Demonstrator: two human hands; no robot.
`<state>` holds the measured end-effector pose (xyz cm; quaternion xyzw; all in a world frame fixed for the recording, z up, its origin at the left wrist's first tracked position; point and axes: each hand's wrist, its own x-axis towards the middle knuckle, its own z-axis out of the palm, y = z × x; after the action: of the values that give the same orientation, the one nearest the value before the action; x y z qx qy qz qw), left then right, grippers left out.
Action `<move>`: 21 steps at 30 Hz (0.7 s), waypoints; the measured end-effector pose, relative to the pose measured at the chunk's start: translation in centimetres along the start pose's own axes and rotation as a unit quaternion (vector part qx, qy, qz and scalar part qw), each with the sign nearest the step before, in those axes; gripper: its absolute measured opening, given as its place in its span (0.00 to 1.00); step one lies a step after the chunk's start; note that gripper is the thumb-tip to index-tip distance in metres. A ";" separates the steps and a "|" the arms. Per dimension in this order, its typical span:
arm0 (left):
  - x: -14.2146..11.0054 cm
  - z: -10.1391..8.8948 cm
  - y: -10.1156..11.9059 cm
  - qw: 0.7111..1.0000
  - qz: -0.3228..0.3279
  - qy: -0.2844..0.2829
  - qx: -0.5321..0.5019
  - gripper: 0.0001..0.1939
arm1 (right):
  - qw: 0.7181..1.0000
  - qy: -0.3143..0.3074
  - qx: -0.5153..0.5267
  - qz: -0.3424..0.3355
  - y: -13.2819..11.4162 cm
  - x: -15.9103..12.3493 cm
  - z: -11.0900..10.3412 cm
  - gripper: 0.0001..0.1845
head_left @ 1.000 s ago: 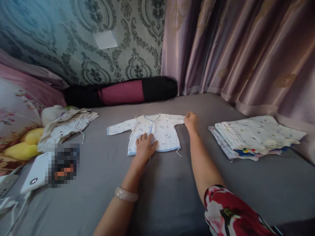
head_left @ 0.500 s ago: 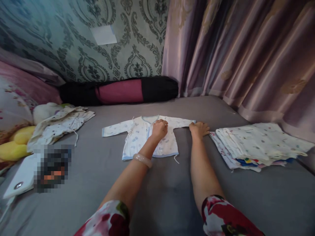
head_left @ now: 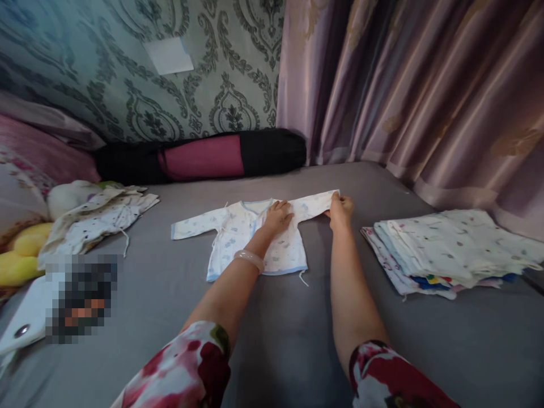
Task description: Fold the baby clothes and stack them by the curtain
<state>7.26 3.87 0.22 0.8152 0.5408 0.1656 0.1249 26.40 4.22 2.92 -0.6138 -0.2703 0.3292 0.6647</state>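
Note:
A small white baby shirt with pale blue trim and prints lies spread out on the grey sheet, its left-side sleeve stretched out. My left hand rests flat on the shirt's upper chest, fingers extended, a pale bangle on the wrist. At the far end of the right-side sleeve, my right hand pinches the cuff and holds it slightly raised. A thin tie string trails from the shirt's lower right corner.
To the right sits a stack of folded baby clothes. A crumpled spotted garment and a yellow plush toy lie on the left, near a white device. A black and maroon long bag lines the wall.
My right hand has gripped the cuff and lifted the sleeve's end upward. My left hand has flattened from a curled shape onto the shirt's chest. The view has shifted slightly.

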 end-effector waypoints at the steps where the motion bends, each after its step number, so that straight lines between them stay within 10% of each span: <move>1: 0.1 0.0 -0.1 1.000 -0.011 -0.014 -0.001 0.25 | 0.999 -0.002 0.029 0.033 -0.2 -0.2 0.3 0.06; 21: 1.1 -4.0 0.1 0.987 -0.046 -0.152 0.033 0.42 | 0.957 -0.120 0.194 0.181 -1.6 -4.7 5.7 0.10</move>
<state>6.08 4.96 4.05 0.8086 0.5579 0.0160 0.1860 19.20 4.21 5.34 -0.4677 -0.1639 0.5610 0.6630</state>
